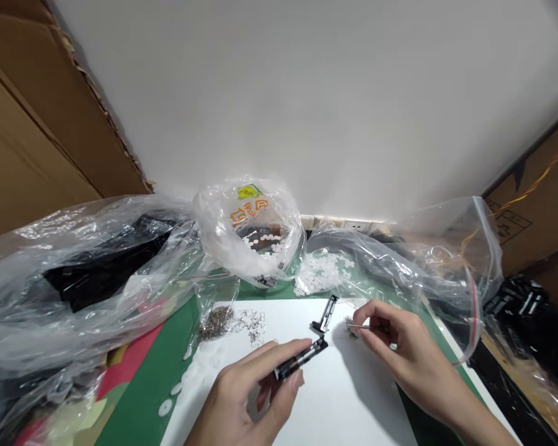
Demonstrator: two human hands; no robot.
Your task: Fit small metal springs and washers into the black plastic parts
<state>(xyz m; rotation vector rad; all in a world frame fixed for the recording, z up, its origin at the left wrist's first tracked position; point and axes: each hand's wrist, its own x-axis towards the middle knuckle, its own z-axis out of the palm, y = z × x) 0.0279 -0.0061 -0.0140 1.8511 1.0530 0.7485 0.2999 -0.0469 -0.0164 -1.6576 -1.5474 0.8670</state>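
Note:
My left hand [246,396] grips a slim black plastic part [302,360] between thumb and fingers, low over a white sheet [353,396]. To its right, my right hand [400,347] pinches a thin metal pin [356,326], its tip pointing left beside a small pile of metal bits [352,328]. A second black part [324,314] lies on the sheet just beyond both hands. Small springs [253,323] and a heap of dark metal pieces [216,322] lie at the sheet's far left.
Clear plastic bags crowd the back: one with an orange print holding white discs [248,232], loose white discs [320,272] beside it, a big bag of black parts [97,272] at left. Cardboard boxes [37,124] stand at left and right. White discs [165,407] dot the green mat.

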